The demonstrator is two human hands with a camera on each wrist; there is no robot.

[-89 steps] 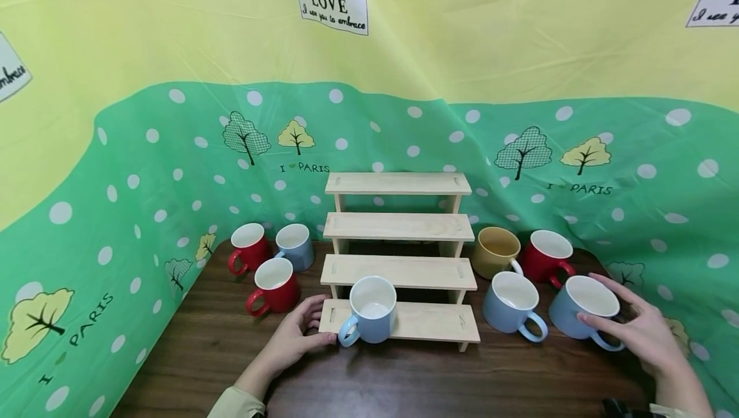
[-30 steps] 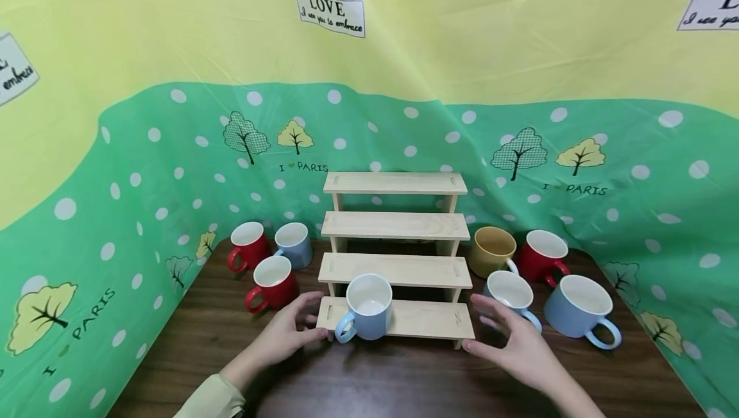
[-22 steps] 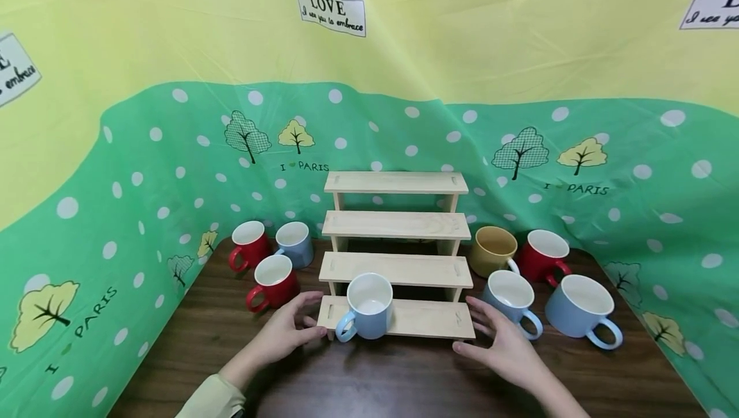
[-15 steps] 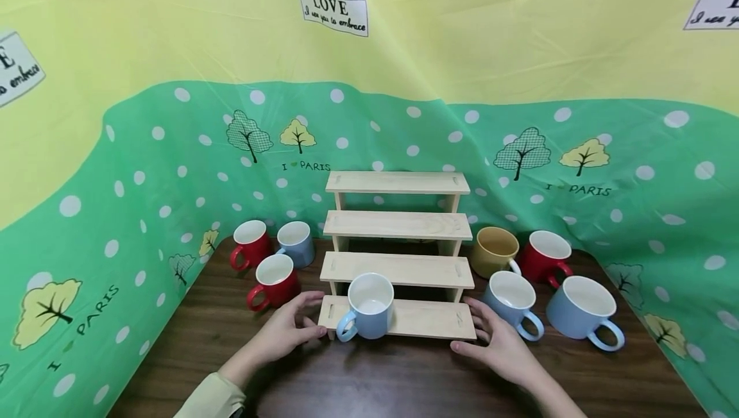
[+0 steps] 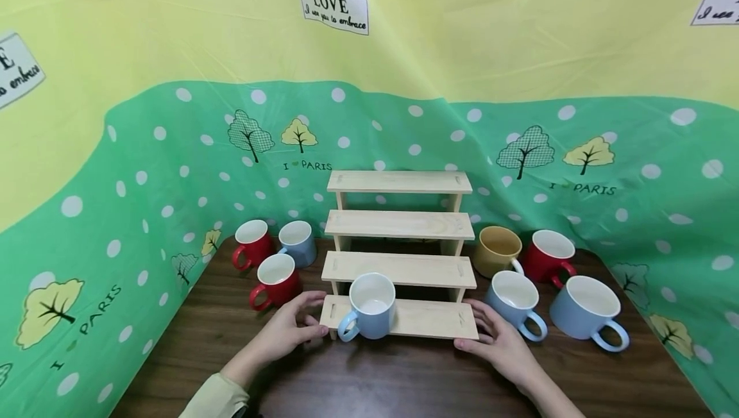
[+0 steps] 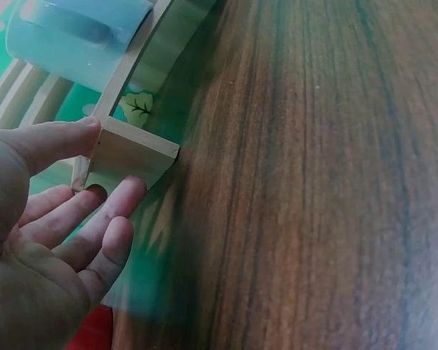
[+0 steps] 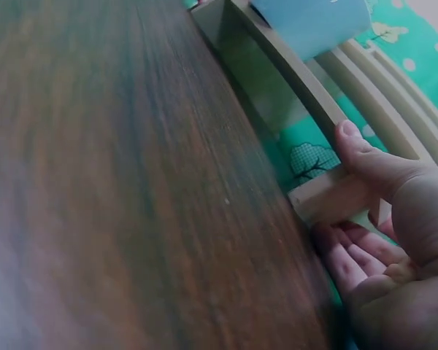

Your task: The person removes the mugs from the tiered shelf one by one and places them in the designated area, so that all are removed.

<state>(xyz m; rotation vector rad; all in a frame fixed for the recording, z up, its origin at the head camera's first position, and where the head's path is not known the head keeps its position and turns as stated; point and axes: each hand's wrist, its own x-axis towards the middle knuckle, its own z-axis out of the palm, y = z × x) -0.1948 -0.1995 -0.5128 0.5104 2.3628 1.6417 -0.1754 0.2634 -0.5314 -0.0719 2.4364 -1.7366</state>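
Note:
A four-step wooden display stand (image 5: 404, 268) is at the middle of the table in the head view. On its lowest step, left of centre, stands a light-blue mug (image 5: 378, 317), white inside, handle toward the lower left. My left hand (image 5: 288, 331) grips the left end of that step; the left wrist view has its thumb at the front corner and its fingers beside the leg. The step's right end is gripped by my right hand (image 5: 502, 344). In the right wrist view, the right thumb (image 7: 361, 149) lies on the front edge, with the other fingers partly hidden beside the end leg.
Left of the stand are two red mugs (image 5: 281, 282) and a blue mug (image 5: 301, 245). A mustard mug (image 5: 491, 259), a red mug (image 5: 539, 264) and two blue mugs (image 5: 508, 299) stand on the right. A patterned cloth (image 5: 392, 129) hangs behind the brown table (image 5: 369, 379).
My right hand has left the far-right blue mug and moved left to the stand's lowest step. My left hand stays at the left end. The view has shifted slightly.

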